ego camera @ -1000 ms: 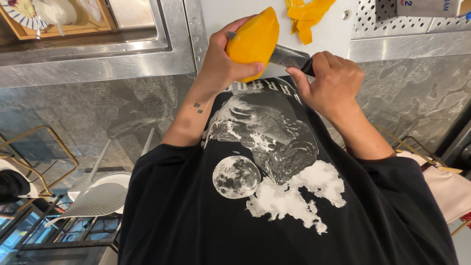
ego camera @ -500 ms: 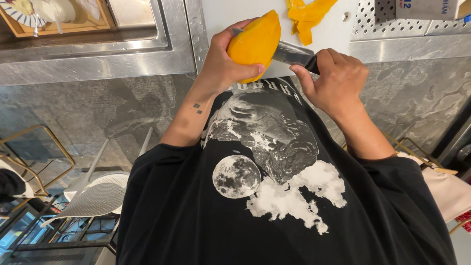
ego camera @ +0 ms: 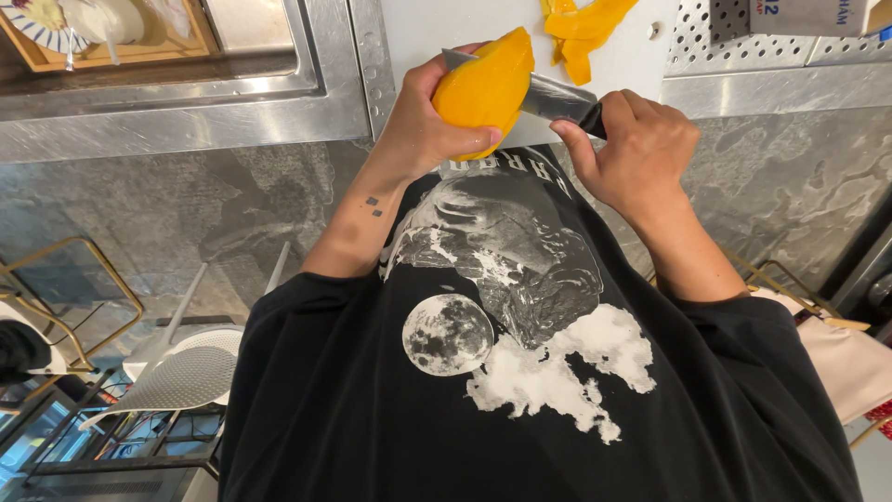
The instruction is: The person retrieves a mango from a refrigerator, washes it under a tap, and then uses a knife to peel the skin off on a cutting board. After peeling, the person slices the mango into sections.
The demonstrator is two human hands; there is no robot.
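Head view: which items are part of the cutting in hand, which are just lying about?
In use:
left hand gripping peeled mango
right hand holding knife
white cutting board
mango peels

Lying about:
wooden tray
patterned plate
perforated metal shelf

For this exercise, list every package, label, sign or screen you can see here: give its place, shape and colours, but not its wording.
Box: top right corner, on the perforated metal shelf; rectangular, pale grey with blue and red print, cut off by the frame.
No screens or signs show.
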